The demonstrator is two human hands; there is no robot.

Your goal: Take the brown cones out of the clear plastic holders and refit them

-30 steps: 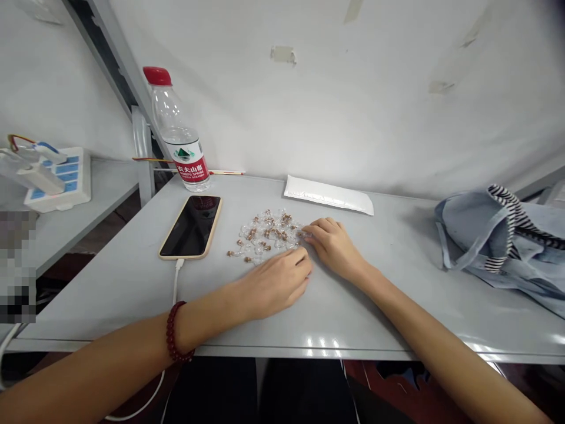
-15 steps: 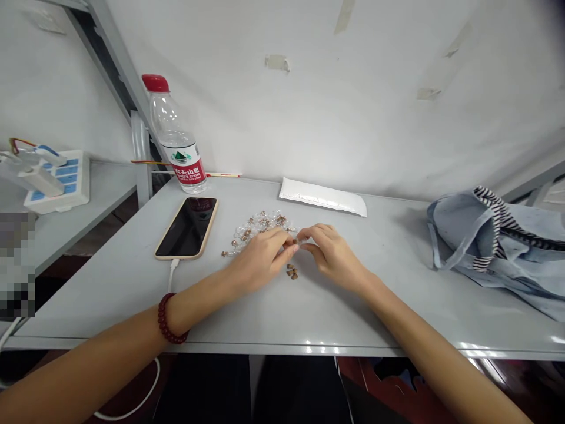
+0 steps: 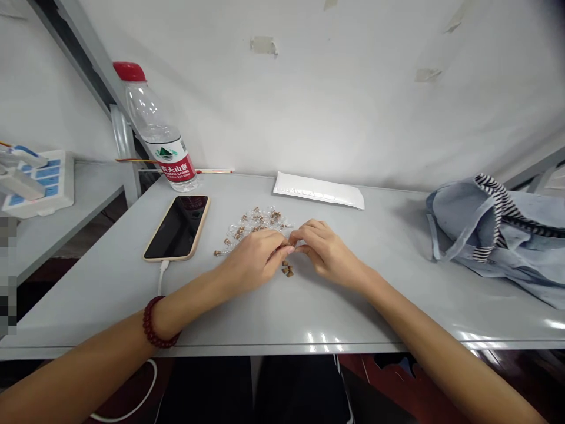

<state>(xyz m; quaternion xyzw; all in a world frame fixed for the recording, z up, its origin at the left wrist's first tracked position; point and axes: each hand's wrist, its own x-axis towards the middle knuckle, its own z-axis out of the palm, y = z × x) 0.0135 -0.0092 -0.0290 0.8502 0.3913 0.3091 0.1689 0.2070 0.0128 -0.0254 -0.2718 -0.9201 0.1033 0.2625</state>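
My left hand, with a dark red bead bracelet on its wrist, is closed in a pinch. My right hand pinches too, and the fingertips of both meet over a tiny corked glass bottle, now mostly hidden by the fingers. Just beyond the left hand lies a loose pile of tiny clear bottles with brown stoppers. Several loose brown corks rest on the tabletop below the fingertips.
A phone on a white cable lies at left, before a red-capped water bottle. A white packet lies near the wall. At right sits a pale blue cloth bag. A power strip stands far left.
The brown cork and clear glass seen between the fingertips are now mostly covered as the fingers close in. The view has shifted slightly, moving the bottle and phone leftward.
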